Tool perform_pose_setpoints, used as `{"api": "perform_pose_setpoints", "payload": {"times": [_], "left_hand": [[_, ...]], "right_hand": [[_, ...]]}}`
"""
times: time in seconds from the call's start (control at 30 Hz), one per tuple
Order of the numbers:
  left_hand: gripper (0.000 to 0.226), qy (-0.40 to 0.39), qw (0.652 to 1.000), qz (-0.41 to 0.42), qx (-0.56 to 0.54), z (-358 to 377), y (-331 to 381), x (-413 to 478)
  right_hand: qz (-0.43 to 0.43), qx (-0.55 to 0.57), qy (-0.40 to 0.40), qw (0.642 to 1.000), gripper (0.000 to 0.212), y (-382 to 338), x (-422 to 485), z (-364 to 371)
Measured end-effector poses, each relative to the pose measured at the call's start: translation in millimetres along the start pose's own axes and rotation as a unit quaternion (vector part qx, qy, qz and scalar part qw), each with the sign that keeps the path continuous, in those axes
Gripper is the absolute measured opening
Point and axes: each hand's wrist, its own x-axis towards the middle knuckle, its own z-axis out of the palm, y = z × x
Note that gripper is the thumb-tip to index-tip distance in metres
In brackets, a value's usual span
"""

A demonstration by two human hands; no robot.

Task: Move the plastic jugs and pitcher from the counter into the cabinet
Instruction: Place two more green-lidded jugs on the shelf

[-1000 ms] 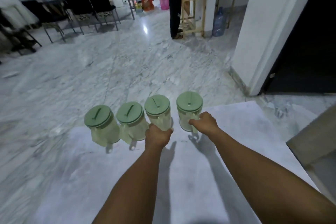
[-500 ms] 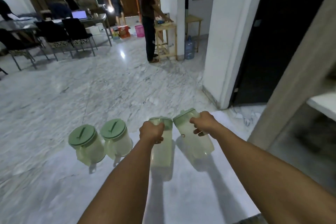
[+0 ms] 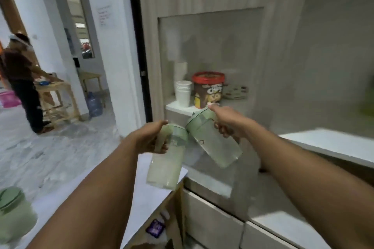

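My left hand (image 3: 150, 137) grips the handle of a pale green plastic jug (image 3: 165, 168) held upright in the air over the counter's right end (image 3: 141, 194). My right hand (image 3: 226, 122) holds a second green-lidded jug (image 3: 214, 143) by its handle, tilted with its lid toward the upper left, in front of the cabinet (image 3: 204, 2). The two jugs almost touch near their lids. Another green-lidded jug (image 3: 12, 218) stands on the counter at the far lower left, partly cut off.
The cabinet shelf (image 3: 180, 107) carries a stack of white cups (image 3: 183, 93), a red-lidded cereal tub (image 3: 208, 89) and a plate behind it. A white ledge (image 3: 332, 143) runs at the right. Drawers sit below. A person stands at a wooden table (image 3: 56, 97) far left.
Both hands lifted their jugs off the counter and swung them right toward the cabinet. The view turned right, so the other jugs slid to the left edge.
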Motion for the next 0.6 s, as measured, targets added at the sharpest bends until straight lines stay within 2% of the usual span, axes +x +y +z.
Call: {"api": "perform_pose_setpoints", "payload": {"times": [0.07,0.17,0.23,0.33,0.47,0.6], "left_hand": [[0.047,-0.087,0.995,-0.008,0.046,56.5,37.0,-8.4],[0.04,-0.188,0.978,0.032,0.084,150.6,86.3,-23.9],[0.041,-0.236,0.967,0.061,0.075,215.2,112.6,-32.4],[0.04,-0.29,0.951,0.097,0.041,304.5,140.2,-34.7],[0.031,-0.253,0.956,0.148,0.001,405.1,156.5,-7.7],[0.039,-0.212,0.966,0.146,-0.034,477.6,162.8,48.4]], "right_hand": [[0.03,-0.019,0.027,0.999,0.045,8.8,-43.1,-77.4],[0.084,-0.035,0.08,0.993,0.042,19.2,-105.3,-181.7],[0.101,-0.005,0.142,0.985,0.04,29.5,-140.2,-241.5],[0.074,0.09,0.256,0.96,0.036,50.6,-169.1,-309.1],[0.047,0.145,0.353,0.923,0.03,86.3,-158.3,-370.1],[0.039,0.18,0.374,0.909,0.027,124.7,-101.2,-414.6]]}}
